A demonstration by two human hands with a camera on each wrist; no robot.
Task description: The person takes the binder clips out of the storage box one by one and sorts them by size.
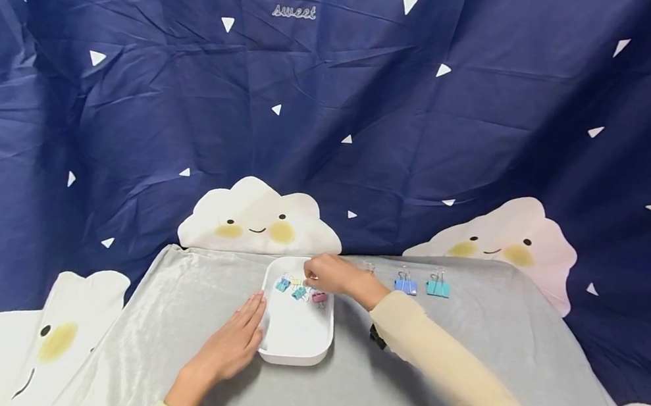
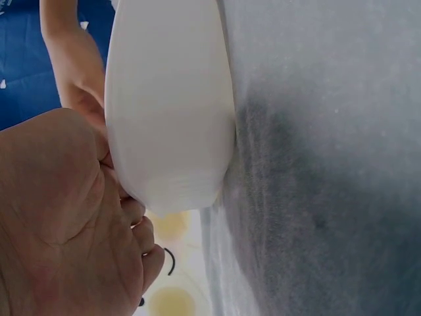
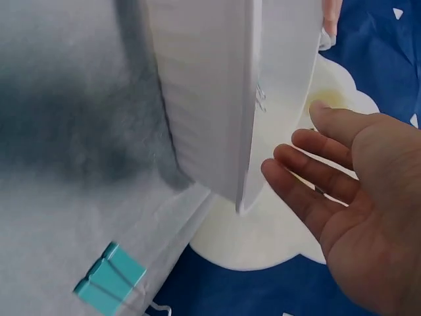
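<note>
At lower left of the frame, one printed cloud (image 1: 13,342) with a face shows on the dark blue backdrop (image 1: 152,99); a second cloud (image 1: 258,222) sits left of centre, above the grey-covered surface (image 1: 184,300). Below it, one left hand (image 1: 230,342) has its fingers straight, touching the left side of a single white tray (image 1: 296,332), just below the centre of the frame. In the tray's upper half lie at least four small binder clips: on the left one blue-and-teal (image 1: 283,284), then one yellow (image 1: 296,282), one teal (image 1: 299,293) and one pink (image 1: 319,298). The right hand (image 1: 332,274) is over the tray's upper right, fingers loosely bent and apart, nothing visible between them. Right of the tray stand three larger clips in a row: one mostly hidden behind the right wrist, one blue (image 1: 406,287), one teal (image 1: 438,288). A third cloud (image 1: 500,238) rises behind, upper right of them.
</note>
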